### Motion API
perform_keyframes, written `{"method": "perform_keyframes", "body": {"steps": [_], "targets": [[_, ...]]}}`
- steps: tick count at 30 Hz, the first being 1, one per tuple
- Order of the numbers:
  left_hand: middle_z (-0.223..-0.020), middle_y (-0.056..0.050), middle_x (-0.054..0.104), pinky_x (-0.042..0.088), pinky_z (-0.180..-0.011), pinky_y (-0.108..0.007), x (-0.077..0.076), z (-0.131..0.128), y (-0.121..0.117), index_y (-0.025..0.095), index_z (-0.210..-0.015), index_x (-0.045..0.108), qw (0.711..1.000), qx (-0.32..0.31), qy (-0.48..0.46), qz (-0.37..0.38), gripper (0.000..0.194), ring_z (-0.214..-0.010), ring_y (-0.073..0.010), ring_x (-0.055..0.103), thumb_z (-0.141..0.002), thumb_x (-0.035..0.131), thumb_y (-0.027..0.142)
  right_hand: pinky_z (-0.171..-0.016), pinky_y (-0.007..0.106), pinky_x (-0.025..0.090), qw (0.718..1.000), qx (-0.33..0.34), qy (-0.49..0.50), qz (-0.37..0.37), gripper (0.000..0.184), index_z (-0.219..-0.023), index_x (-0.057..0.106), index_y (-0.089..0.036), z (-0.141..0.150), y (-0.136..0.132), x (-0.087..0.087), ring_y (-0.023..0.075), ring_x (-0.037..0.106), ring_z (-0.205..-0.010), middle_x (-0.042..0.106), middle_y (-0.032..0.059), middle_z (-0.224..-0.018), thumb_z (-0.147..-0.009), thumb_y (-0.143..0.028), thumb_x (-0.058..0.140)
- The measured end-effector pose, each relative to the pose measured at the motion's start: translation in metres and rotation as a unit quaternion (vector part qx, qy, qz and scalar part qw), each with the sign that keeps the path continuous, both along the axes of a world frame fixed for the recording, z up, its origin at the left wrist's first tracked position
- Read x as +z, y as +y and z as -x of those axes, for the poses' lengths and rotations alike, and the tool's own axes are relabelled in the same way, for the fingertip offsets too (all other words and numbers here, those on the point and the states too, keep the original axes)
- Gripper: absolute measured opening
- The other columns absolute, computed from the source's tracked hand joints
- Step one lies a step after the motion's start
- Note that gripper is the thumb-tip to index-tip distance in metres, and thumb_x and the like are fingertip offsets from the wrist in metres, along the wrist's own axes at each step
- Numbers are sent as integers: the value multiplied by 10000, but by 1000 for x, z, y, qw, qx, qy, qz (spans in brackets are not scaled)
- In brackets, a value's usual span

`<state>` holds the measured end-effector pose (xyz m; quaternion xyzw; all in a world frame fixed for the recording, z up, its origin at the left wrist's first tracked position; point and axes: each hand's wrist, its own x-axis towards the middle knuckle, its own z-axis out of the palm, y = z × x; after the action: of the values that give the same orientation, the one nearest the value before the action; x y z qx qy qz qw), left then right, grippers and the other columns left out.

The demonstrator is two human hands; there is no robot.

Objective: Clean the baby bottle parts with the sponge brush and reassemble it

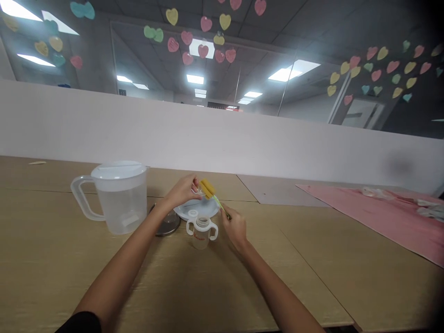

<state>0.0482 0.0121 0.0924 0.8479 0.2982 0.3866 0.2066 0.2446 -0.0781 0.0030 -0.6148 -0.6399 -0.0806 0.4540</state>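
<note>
My right hand [236, 227] is closed around the handle of a bottle brush [208, 188] with a yellow sponge head and a thin green stem. Pinched in my left hand [185, 190] is a small clear piece [201, 190], right at the sponge head; its exact kind is hard to make out. Both are held above a pale bluish-white bowl [181, 212]. In front of the bowl stands an open baby bottle [201, 237] with two white handles, its small white cap [193, 214] at the left of the neck. Partly behind my left forearm, a dark-rimmed clear lid [169, 224] lies on the table.
A large translucent lidded pitcher [121, 203] stands on the left, its handle pointing left. Pink cloth [367, 212] covers the table's right side, with crumpled clear plastic [378, 193] on it. A low white wall [208, 138] with glass above runs behind the tan table [156, 286].
</note>
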Motion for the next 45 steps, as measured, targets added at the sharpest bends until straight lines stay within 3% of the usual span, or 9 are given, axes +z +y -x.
{"method": "perform_keyframes", "body": {"steps": [6, 11, 21, 25, 29, 33, 38, 41, 45], "targets": [[-730, 44, 539, 402, -517, -223, -2, -6, 1, 191, -809, 436, 1000, -11, -12, 2, 430, -581, -115, 533, -544, 757, 296, -829, 293, 485, 998, 30, 51, -31, 323, -1094, 655, -222, 3, -1, 2, 198, 637, -961, 657, 48, -1093, -882, -301, 426], [-608, 53, 489, 295, -504, -217, -2, -11, -3, 181, -646, 420, 998, 8, 31, -50, 388, -564, -109, 453, -562, 743, 380, -840, 281, 472, 996, 48, 80, -7, 326, -1108, 648, -221, 2, -1, 4, 195, 629, -981, 647, 40, -1113, -885, -314, 429], [-534, 52, 439, 204, -494, -229, 4, -9, -12, 190, -606, 395, 991, 102, 37, -81, 443, -498, -103, 363, -689, 603, 571, -671, 215, 443, 997, -41, 4, 65, 304, -1103, 650, -267, 6, -4, 5, 172, 655, -834, 689, 29, -1021, -883, -284, 442], [-506, 42, 435, 189, -490, -242, 4, -8, -10, 197, -634, 424, 982, 153, 54, -98, 402, -467, -116, 357, -794, 485, 562, -671, 210, 439, 998, -41, -8, 56, 313, -1117, 643, -254, 7, -6, 6, 166, 646, -840, 689, 30, -1020, -882, -290, 440], [-597, 26, 508, 267, -510, -235, 2, -5, -7, 193, -699, 463, 982, 148, 12, -116, 332, -531, -122, 434, -816, 492, 503, -687, 211, 444, 998, -40, -15, 49, 313, -1113, 647, -245, 7, -6, 6, 160, 642, -829, 691, 35, -1011, -879, -281, 441], [-796, -12, 586, 391, -599, -242, -17, 8, -14, 187, -823, 529, 979, 135, -51, -145, 265, -705, -144, 535, -797, 552, 450, -705, 214, 445, 997, -54, -21, 50, 315, -1121, 642, -250, 6, -5, 4, 162, 639, -864, 684, 30, -1031, -884, -301, 441], [-844, -20, 593, 438, -641, -254, -68, 46, -22, 186, -854, 561, 961, 203, -105, -155, 221, -657, -129, 538, -812, 549, 402, -670, 216, 434, 996, -64, -20, 57, 320, -1116, 645, -248, 8, -5, 5, 151, 630, -790, 692, 35, -993, -890, -313, 427], [-880, -33, 601, 451, -692, -263, -93, 67, -20, 190, -910, 574, 963, 214, -67, -146, 201, -730, -147, 556, -824, 525, 365, -656, 211, 420, 996, -63, -23, 60, 323, -1120, 643, -246, 8, -7, 7, 148, 627, -790, 691, 39, -998, -889, -305, 425], [-932, -56, 618, 458, -771, -299, -107, 77, -14, 196, -994, 568, 961, 243, -32, -127, 243, -865, -191, 564, -824, 486, 348, -649, 209, 409, 995, -72, -26, 61, 337, -1118, 645, -235, 8, -8, 8, 149, 627, -786, 694, 45, -981, -888, -311, 410]]}}
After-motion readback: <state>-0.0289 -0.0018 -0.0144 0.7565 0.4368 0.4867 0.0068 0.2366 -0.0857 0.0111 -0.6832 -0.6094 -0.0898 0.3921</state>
